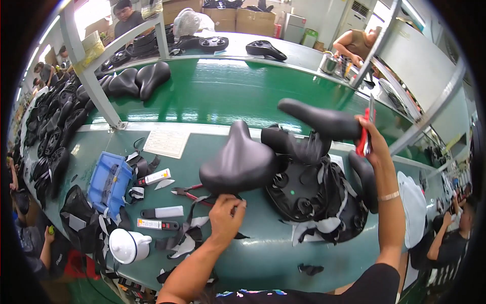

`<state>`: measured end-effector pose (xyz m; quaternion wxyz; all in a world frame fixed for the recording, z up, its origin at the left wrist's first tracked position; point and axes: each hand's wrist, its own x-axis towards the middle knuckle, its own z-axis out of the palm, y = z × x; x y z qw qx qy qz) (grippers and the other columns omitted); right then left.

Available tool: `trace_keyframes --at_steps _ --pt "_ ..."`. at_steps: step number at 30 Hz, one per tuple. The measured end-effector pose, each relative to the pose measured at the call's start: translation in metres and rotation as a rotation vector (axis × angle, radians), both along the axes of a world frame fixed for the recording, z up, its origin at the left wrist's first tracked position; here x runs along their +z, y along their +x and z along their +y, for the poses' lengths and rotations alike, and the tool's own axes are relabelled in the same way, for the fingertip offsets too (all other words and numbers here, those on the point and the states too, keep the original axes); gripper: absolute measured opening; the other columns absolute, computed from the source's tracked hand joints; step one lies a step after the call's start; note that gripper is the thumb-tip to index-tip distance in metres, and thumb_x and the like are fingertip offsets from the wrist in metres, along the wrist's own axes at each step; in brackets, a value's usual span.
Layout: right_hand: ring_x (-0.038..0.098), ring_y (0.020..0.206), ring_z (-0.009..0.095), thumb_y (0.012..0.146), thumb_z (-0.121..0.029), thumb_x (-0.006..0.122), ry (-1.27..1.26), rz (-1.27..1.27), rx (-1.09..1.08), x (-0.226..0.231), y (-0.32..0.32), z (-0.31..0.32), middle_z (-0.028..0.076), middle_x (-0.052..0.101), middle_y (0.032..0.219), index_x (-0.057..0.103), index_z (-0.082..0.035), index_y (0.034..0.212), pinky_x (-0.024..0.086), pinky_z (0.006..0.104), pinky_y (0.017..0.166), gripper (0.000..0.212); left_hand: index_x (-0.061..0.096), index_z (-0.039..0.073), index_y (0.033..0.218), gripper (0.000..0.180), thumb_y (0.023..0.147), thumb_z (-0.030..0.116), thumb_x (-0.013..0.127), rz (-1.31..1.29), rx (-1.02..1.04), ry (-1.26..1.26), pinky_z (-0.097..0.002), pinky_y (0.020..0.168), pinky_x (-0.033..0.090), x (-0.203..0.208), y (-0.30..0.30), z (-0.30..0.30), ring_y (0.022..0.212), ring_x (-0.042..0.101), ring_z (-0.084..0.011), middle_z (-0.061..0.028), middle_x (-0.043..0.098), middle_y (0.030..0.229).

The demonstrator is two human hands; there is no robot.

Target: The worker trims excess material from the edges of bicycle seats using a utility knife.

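A black bicycle saddle [238,164] lies top up on the bench before me. My left hand [227,215] is closed in a pinch just below its near edge; what the fingertips hold, if anything, is too small to name. Raised at the right, my right hand [372,139] grips red-handled scissors [362,144], blades pointing up. The same hand also has hold of the end of a second black saddle [321,119], tilted in the air. Beneath that saddle sit several upturned black saddles [298,190] with loose cover edges. Red-handled pincers [186,191] lie left of my left hand.
On the left stand a blue tray [109,182], a white lidded mug [126,245] and utility knives [161,224] among black scraps. A paper sheet [166,144] lies by the green conveyor belt [223,88]. Metal posts [91,76] rise at the bench edge. Other people work farther off.
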<state>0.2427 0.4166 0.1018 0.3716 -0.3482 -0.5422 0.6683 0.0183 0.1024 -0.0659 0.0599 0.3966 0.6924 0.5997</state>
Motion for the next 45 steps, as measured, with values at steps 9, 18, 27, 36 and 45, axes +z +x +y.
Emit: trace_keyframes --at_steps 9,18,27,36,45 --pt "0.061 0.056 0.015 0.085 -0.015 0.063 0.087 -0.218 -0.135 -0.022 0.117 -0.195 0.008 0.06 0.087 0.049 -0.006 0.128 0.05 0.0248 0.05 0.046 0.053 0.007 0.11 0.047 0.069 0.009 0.075 0.617 0.3 0.105 -0.0424 0.09 0.035 0.033 0.001 -0.002 0.101 0.051 -0.0329 -0.0153 0.052 0.102" --pt "0.051 0.047 0.01 0.082 -0.006 0.062 -0.042 -0.175 -0.095 -0.094 0.099 -0.318 0.003 0.054 0.065 0.052 0.0 0.11 0.042 0.0214 0.046 0.03 0.058 0.0 0.115 0.044 0.087 0.034 0.064 -0.353 0.14 0.092 -0.038 0.086 0.047 0.106 -0.051 -0.02 0.095 0.062 -0.0284 -0.013 0.065 0.104" --pt "0.049 0.058 0.007 0.089 -0.018 0.063 -0.095 -0.094 -0.008 -0.129 0.034 -0.361 0.001 0.053 0.081 0.05 -0.001 0.119 0.044 0.0218 0.054 0.037 0.052 0.001 0.122 0.041 0.094 0.03 0.056 -1.222 -0.142 -0.106 -0.0413 0.086 0.049 0.052 0.137 -0.188 0.104 0.06 -0.0216 -0.0094 0.06 0.117" --pt "0.046 0.06 0.005 0.083 -0.023 0.072 0.127 -0.306 -0.041 -0.139 0.059 -0.37 -0.002 0.052 0.072 0.056 -0.001 0.11 0.04 0.021 0.055 0.038 0.064 0.003 0.103 0.029 0.094 0.028 0.054 -0.283 0.039 -0.119 -0.0241 0.057 0.043 0.064 0.039 -0.178 0.07 0.056 -0.0104 -0.0034 0.064 0.084" --pt "0.061 0.074 0.02 0.083 -0.013 0.07 0.602 -0.42 0.194 -0.131 0.072 -0.35 0.013 0.064 0.093 0.053 0.0 0.122 0.049 0.0278 0.075 0.044 0.053 -0.001 0.114 0.051 0.079 0.033 0.068 -0.918 -0.366 -0.391 -0.0281 0.072 0.051 0.055 0.027 -0.13 0.083 0.06 -0.0158 -0.0092 0.059 0.098"
